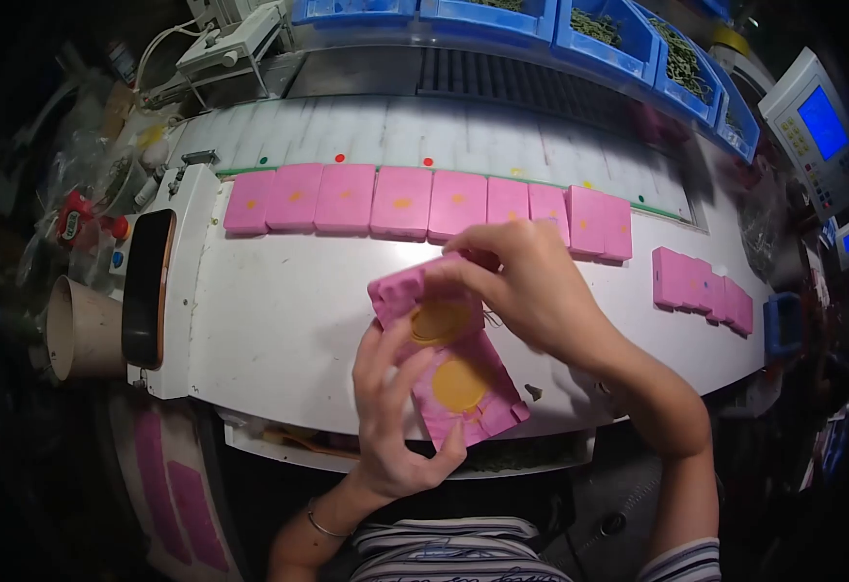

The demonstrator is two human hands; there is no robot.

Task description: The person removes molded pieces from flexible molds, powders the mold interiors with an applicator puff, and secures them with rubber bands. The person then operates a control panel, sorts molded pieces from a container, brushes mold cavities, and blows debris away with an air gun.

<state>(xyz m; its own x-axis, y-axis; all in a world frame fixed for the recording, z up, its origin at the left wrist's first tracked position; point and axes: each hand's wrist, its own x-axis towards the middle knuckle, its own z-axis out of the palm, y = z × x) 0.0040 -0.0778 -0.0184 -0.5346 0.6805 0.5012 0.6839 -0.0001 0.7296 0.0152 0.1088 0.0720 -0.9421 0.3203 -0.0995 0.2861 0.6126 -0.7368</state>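
Observation:
A pink rubber mould is spread open in two halves above the front of the white worktop. The lower half (495,415) lies flat-side up with a yellow round patch on it. The upper half (400,288) is tilted, shows a matching yellow patch and has knobs along its edge. My left hand (385,432) is closed around the left side, its thumb on the lower half and fingers against both halves. My right hand (531,281) pinches the far edge of the upper half; its fingertips are partly hidden.
Several pink moulds (402,202) stand in a row at the back of the worktop (279,310). A shorter stack of pink moulds (701,289) lies right. A phone (149,288) leans at left beside a beige cup (85,330). Blue bins (604,48) line the back.

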